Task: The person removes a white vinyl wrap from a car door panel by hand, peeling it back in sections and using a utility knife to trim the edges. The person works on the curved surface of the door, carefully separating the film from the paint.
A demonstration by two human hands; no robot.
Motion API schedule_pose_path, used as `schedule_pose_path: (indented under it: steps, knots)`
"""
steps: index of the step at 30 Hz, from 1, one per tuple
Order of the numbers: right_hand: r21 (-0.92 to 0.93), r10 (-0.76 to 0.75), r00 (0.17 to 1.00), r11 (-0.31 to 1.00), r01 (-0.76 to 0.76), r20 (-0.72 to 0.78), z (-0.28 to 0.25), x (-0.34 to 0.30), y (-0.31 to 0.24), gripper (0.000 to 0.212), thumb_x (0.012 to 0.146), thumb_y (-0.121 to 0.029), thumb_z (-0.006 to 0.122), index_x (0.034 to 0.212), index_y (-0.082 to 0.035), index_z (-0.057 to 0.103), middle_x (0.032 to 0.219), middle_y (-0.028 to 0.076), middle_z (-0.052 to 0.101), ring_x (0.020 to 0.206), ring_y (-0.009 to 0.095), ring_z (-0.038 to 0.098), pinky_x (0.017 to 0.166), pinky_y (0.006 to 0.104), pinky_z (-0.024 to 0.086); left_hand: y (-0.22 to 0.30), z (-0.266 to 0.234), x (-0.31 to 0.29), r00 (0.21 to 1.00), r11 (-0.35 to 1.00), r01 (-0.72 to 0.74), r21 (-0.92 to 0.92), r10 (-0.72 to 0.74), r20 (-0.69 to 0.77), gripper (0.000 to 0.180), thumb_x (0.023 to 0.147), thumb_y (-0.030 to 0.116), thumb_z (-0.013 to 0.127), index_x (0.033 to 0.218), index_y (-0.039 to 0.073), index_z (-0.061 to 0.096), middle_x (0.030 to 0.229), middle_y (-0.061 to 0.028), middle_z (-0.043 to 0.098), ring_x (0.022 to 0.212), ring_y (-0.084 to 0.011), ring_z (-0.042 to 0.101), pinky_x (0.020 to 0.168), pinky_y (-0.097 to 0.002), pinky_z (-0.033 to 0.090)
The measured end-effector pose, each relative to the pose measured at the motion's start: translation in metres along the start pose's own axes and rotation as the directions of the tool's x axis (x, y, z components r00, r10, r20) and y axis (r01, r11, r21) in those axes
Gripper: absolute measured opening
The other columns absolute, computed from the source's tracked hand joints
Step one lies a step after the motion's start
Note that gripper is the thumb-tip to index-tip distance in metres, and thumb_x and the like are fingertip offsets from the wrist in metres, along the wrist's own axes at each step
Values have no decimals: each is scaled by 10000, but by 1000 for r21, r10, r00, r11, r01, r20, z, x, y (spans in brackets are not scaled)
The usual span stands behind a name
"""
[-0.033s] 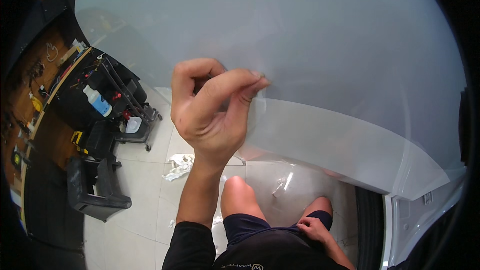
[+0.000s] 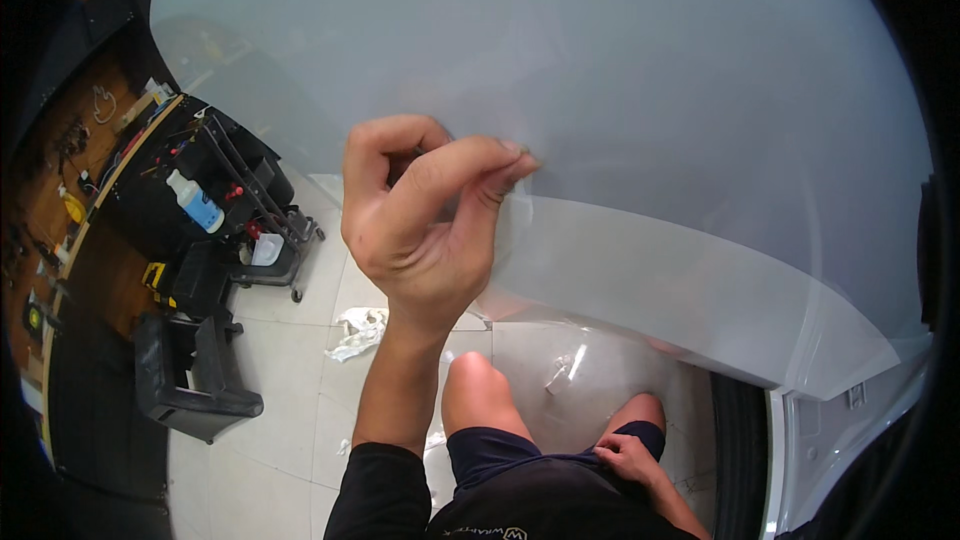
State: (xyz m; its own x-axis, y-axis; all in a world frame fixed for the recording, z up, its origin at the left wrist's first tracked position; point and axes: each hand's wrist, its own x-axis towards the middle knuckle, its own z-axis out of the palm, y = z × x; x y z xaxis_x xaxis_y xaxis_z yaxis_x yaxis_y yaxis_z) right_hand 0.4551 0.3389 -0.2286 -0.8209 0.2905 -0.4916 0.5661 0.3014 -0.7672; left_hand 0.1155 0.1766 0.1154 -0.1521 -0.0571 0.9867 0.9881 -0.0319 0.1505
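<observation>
Head camera, looking down: a person crouches beside a white car body panel [image 2: 600,70] that fills the upper part of the view. The left hand [image 2: 420,215] is raised in front of it, thumb and fingertips pinched narrowly together on the upper edge of a clear protective film [image 2: 680,285], a wide, slightly milky sheet lying along the lower part of the panel and running off to the right, where its corner hangs loose near the wheel arch. The film looks thin, light and floppy, likely slick and easy to crease or stretch; judging by this, the edge or a corner is the sensible place to grip it, pinched gently rather than clenched. The right hand [image 2: 625,458] rests low on the person's thigh, fingers loosely curled, holding nothing visible. To the left on the tiled floor [image 2: 290,420] stands a black tool cart [image 2: 235,200] with a spray bottle [image 2: 195,202]. A crumpled white rag [image 2: 358,330] lies nearby.
</observation>
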Motion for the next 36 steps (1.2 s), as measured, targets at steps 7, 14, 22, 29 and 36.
schedule_pose_path:
  steps: [7,14,22,29,36]
  knots:
    - [10,-6,1000,1000,6,18,-1,7,8,253,965,-211,649,1005,29,720,853,69,713,792,151,645,742,301,520,-5,8,6,1000,999,-8,-53,7,-19,238,698,-45,866,876,84,772,877,-10,519,697,-105,503,596,-241,406]
    - [53,-4,1000,999,3,7,-1,8,19,252,972,-209,652,1012,30,721,855,68,714,782,139,642,725,292,517,-1,13,5,995,996,44,-81,-50,-80,221,708,-34,870,862,87,768,866,-6,509,663,-100,490,562,-244,406]
    - [44,11,1000,999,-12,8,-1,4,26,262,962,-222,660,1039,18,730,878,85,731,792,159,667,736,300,533,-1,3,8,1000,1000,-5,-21,4,-18,191,725,-2,873,854,82,760,879,-17,541,687,-104,541,574,-236,434]
    - [99,-3,1000,995,5,-21,4,0,56,255,956,-219,664,1030,15,734,849,85,733,758,159,674,723,296,540,5,-7,23,996,996,-51,67,46,72,211,722,37,880,878,78,744,896,-28,620,710,-115,574,602,-242,443]
    - [150,49,999,988,-47,-13,3,-12,54,222,963,-186,657,1006,19,731,814,62,725,713,134,655,687,279,534,4,-15,30,985,988,-93,120,74,157,220,733,68,882,901,64,741,891,-34,620,688,-114,570,596,-244,440]
